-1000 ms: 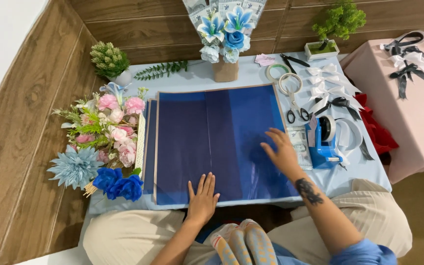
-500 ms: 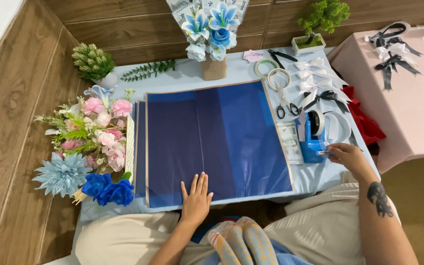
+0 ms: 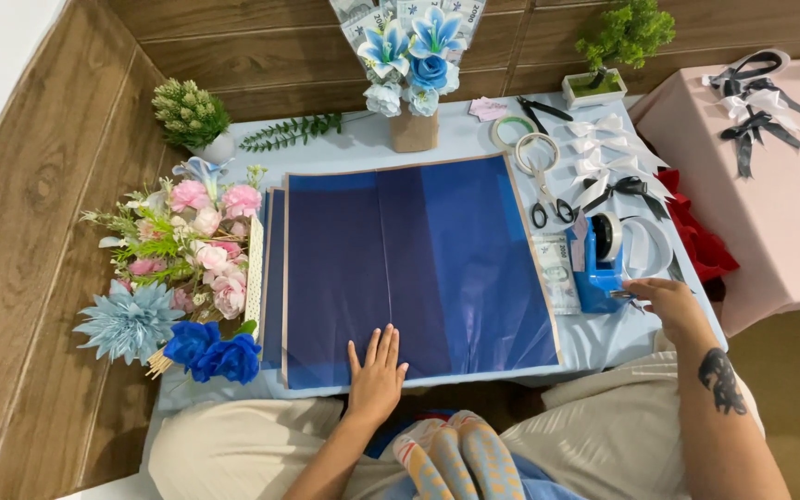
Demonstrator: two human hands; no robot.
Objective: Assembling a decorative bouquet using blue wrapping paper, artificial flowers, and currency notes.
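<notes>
Along the left edge of the low table (image 3: 363, 143) we see a heap of artificial flowers (image 3: 192, 264), pink and white above, pale blue and deep blue below. Just right of it lie the dark blue wrapping sheets (image 3: 418, 268), stacked with their long axis running from the near edge toward the far edge. Our left hand (image 3: 375, 375) rests flat on the near edge of the sheets, fingers spread and gripping nothing. Past the sheets' right edge sit banknotes (image 3: 556, 270) and scissors (image 3: 548, 199), then the blue tape dispenser (image 3: 599, 264), its long axis also running near to far. Our right hand (image 3: 673, 310) is at the dispenser's near end, touching it, fingertips pinched narrow around the tape end (image 3: 624, 295), as far as we can tell. The dispenser lies just beyond and left of that hand, which is far nearer to it than the left. White bows (image 3: 604, 148) lie near the far right corner.
</notes>
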